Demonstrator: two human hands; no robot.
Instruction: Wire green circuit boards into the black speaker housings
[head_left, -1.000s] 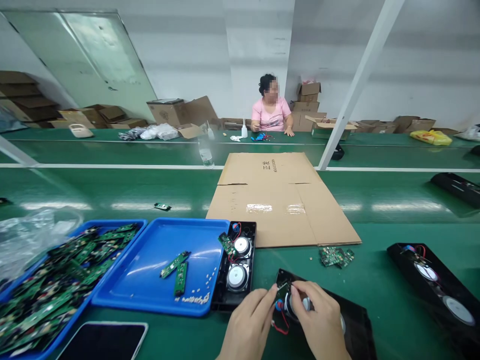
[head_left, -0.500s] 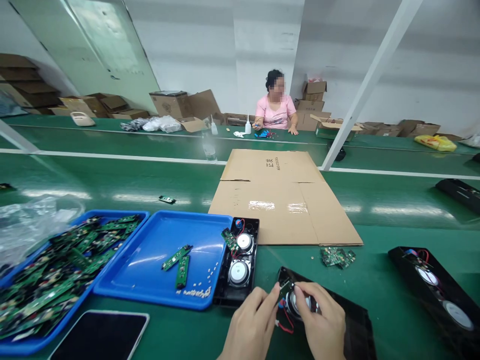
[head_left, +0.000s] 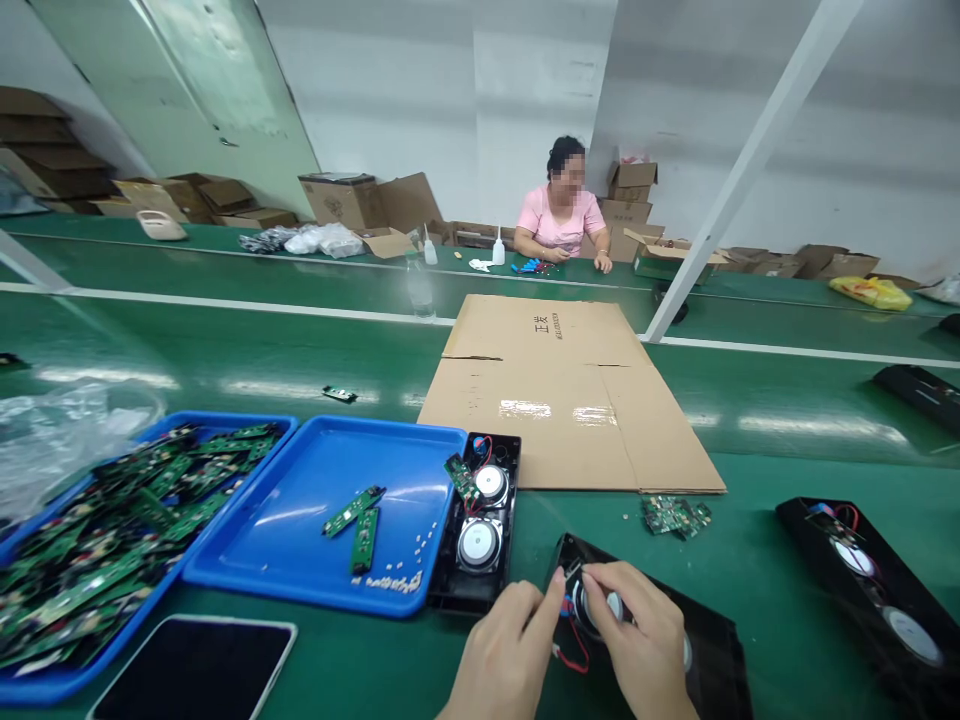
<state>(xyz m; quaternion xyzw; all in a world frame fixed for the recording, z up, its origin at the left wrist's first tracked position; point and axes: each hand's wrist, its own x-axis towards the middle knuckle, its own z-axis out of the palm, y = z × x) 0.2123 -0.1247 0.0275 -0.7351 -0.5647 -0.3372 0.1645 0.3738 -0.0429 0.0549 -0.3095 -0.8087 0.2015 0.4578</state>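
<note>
A black speaker box (head_left: 709,640) lies open side up at a slant before me, with round silver drivers (head_left: 613,606) inside. At its far left end, my left hand (head_left: 506,640) and my right hand (head_left: 637,625) bring their fingertips together on a small circuit board (head_left: 574,566), mostly covered by the fingers. My right thumb and index finger pinch it; my left index fingertip presses its left side, and the left thumb is hidden. A red wire (head_left: 574,660) with a white plug hangs loose below the fingers. Left of my hands lies another open speaker box (head_left: 480,595), a green board on its wires.
A blue tray (head_left: 300,590) holds two boards and small white connectors; another blue tray (head_left: 56,685) is heaped with boards. A phone (head_left: 195,670), flat cardboard (head_left: 555,450), stacked boards (head_left: 675,516) and a third speaker box (head_left: 870,590) lie around. A co-worker (head_left: 562,215) sits opposite.
My fingers have shifted slightly at the end of the speaker box, with the board less visible between them. The co-worker's hand has moved across the table.
</note>
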